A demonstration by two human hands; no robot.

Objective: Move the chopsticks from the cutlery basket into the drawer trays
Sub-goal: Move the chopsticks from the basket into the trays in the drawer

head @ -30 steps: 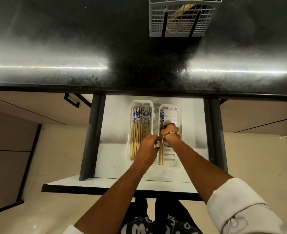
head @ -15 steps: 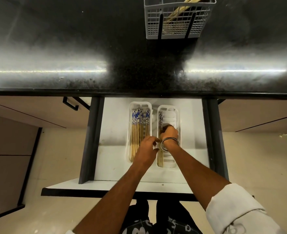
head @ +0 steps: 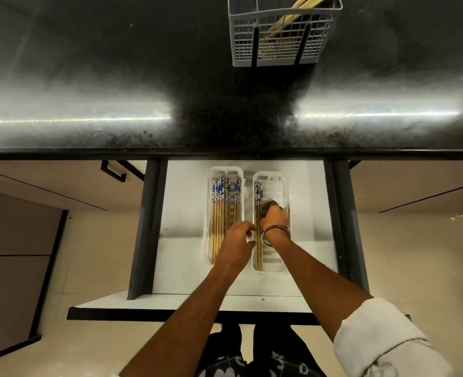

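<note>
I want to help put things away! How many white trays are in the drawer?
2. The left tray is nearly full of chopsticks; the right tray beside it holds only a few, partly hidden under the right hand.

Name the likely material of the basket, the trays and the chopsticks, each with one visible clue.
Basket: probably plastic or coated wire; matte pale-grey open grid.
Trays: likely plastic; white, smooth, rounded moulded rims, slotted floor.
Chopsticks: seemingly bamboo or wood; tan matte shafts, with glossy blue-and-white patterned tops.
</note>
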